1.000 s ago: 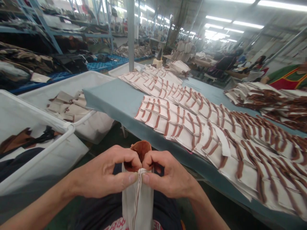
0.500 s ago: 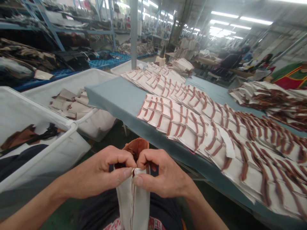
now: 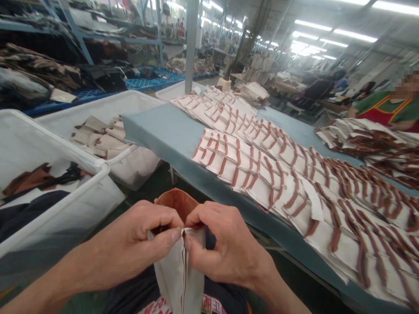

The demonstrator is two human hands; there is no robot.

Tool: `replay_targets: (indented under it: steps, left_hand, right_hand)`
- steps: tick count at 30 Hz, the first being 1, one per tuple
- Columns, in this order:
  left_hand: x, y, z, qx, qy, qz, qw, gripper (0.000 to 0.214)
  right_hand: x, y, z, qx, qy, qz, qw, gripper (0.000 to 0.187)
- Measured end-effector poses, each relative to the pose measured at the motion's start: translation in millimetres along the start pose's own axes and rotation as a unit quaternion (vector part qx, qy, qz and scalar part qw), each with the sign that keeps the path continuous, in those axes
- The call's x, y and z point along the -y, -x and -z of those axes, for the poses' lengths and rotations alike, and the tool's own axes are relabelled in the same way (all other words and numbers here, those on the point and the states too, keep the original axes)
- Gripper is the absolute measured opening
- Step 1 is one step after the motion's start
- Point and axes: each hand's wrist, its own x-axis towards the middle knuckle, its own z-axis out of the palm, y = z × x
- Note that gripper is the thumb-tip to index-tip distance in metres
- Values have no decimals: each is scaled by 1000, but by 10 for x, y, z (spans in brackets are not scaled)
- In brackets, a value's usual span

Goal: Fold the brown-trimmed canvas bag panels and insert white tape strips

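Observation:
Over my lap I hold a cream-white fabric piece (image 3: pixel 173 270), tube-shaped, with a seam down its front and a reddish-brown lining (image 3: pixel 178 199) showing at the top. My left hand (image 3: pixel 147 240) pinches its upper edge on the left of the seam, thumb outside and fingers inside the opening. On the other side of the seam, my right hand (image 3: pixel 222 244) pinches the same edge in the same way. Both thumb tips nearly meet at the seam. The fingertips inside are partly hidden.
Overlapping rows of cream pieces with brown edges (image 3: pixel 242 163) lie on a blue-grey table (image 3: pixel 157 126). White bins (image 3: pixel 108 183) stand at the left, holding fabric pieces. Across the table, a person in a red apron (image 3: pixel 382 114) is beside a stacked pile (image 3: pixel 356 139).
The piece's top opening has widened, showing more brown lining. My hands still pinch the edge at the seam. The view has shifted slightly, bringing more of the person across the table into sight.

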Motion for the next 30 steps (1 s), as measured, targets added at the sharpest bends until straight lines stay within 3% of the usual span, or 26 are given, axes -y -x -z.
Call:
replay_targets:
  steps: [7,14,19,25,30]
  left_hand:
    - [34,-22,-7,19,131,26,991,35]
    - [55,-35,3,13,85,34,996,28]
    - [28,3,20,-6,31,18,999,25]
    - [-48,17,-37,-90,-98,-99,986,23]
    - [-63,31,-61,-116,-128,-124,977,21]
  right_hand:
    - [-20,-25,-17,50,-93,-86,991,8]
    - [-87,-28,27,85,-126,-144,978,10]
    - [-87,-44,47,72,-91,-104,988,10]
    - [-61,-49,62,56,-33,-40,997,4]
    - [-56,-37,44,34,-33,-34,998,4]
